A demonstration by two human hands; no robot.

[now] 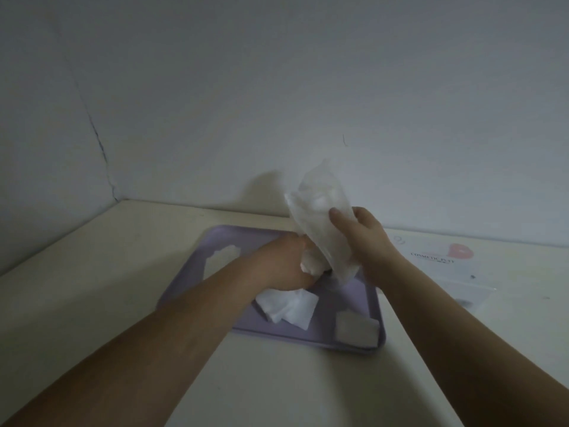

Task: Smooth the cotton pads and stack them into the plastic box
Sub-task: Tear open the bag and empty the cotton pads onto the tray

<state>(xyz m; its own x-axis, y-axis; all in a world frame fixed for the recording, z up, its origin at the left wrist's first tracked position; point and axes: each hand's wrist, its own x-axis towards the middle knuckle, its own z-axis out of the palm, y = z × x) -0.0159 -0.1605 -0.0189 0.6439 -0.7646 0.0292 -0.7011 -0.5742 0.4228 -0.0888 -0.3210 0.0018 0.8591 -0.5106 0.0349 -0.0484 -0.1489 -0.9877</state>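
Above a lilac tray (184,288), my right hand (366,238) grips a clear plastic bag (320,217), tilted with its mouth down. My left hand (283,263) is at the bag's mouth and grips a bunch of white cotton pads (312,261) coming out of it. Several loose white pads (288,308) lie in a heap on the tray under my left hand. A single pad (357,332) lies at the tray's near right corner and another pad (223,257) at its far left. A clear plastic box (455,272) labelled "Cosmetic Puff" stands to the right of the tray.
The tray sits on a cream table (92,272) pushed into a corner of white walls (277,103). The wall runs close behind the tray and along the table's left side.
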